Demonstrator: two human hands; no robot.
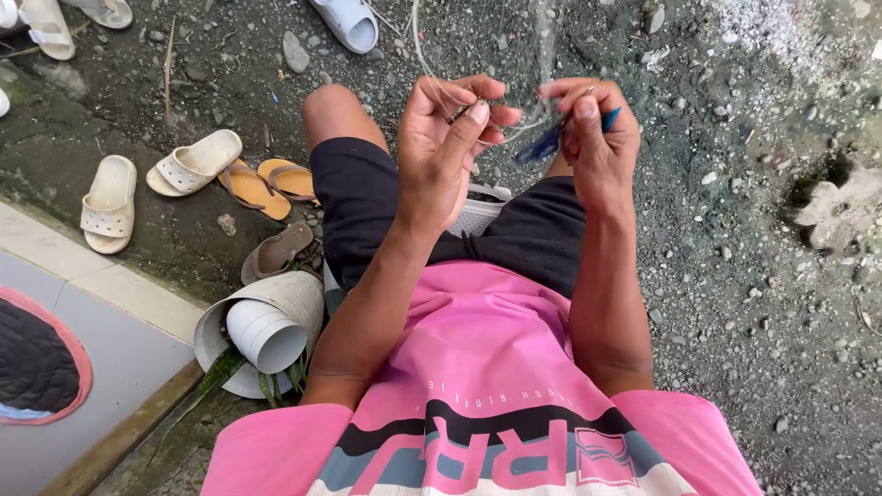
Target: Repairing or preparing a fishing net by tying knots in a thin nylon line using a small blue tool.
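Observation:
My left hand [446,138] is raised over my lap, thumb and fingers pinched on a thin pale line of fishing net [432,64] that runs up out of view. My right hand [597,133] is beside it, fingers closed on a slim blue netting tool [551,142] whose tip points toward my left hand. A fine strand loops between the two hands. Faint net mesh hangs above the right hand. Below are my black shorts and pink shirt.
Several sandals [197,165] lie on the gravel ground at left and top. Rolled white sheets [266,331] rest by my left knee. A tiled step [119,303] with a round mat [37,358] is at lower left. A stone [841,216] sits at right.

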